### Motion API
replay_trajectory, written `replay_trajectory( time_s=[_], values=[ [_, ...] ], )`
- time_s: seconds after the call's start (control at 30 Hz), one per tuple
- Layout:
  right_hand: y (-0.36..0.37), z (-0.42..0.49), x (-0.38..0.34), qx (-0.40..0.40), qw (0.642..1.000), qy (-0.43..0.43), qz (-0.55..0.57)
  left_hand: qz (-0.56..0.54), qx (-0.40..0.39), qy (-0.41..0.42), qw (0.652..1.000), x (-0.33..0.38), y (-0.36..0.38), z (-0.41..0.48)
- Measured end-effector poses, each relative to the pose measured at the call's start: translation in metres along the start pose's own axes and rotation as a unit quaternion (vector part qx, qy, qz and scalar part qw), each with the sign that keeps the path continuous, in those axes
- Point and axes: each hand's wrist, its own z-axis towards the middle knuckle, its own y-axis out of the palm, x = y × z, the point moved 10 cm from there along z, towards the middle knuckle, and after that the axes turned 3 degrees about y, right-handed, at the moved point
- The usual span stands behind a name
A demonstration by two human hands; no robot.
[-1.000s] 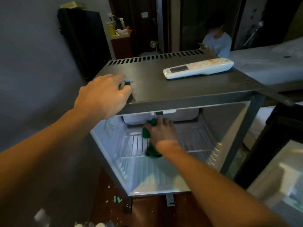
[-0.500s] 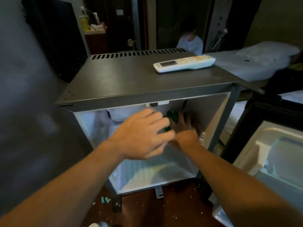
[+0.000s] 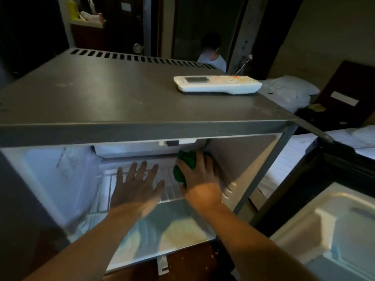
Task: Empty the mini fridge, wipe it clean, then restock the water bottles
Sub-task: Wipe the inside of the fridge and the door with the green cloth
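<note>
The grey mini fridge (image 3: 125,130) stands open with a white interior and no bottles visible inside. My right hand (image 3: 199,177) holds a green cloth (image 3: 185,163) against the upper right inner wall, just under the freezer box. My left hand (image 3: 136,183) reaches inside with fingers spread flat over the white wire shelf (image 3: 168,189). Whether the palm touches the shelf is unclear.
A white remote control (image 3: 217,84) lies on the fridge top at the right. The fridge door (image 3: 324,230) hangs open at the right. A bed with white pillows (image 3: 288,90) is behind. A person (image 3: 213,57) sits in the background. Small debris dots the wooden floor (image 3: 190,260).
My left hand left the fridge top and came down into the fridge, fingers spread over the shelf. My right hand moved the cloth from the shelf's middle to the upper right wall.
</note>
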Motion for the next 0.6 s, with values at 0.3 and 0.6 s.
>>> replay_trajectory(
  time_s=[0.3,0.6],
  values=[
    [-0.078,0.048,-0.013,0.018,0.924,-0.233,-0.304,-0.039,0.007,0.025,0.999,0.0,-0.004,0.0],
    [-0.02,0.022,0.006,-0.022,0.948,-0.175,-0.265,-0.026,0.048,0.029,0.998,0.0,-0.007,-0.001]
  ],
)
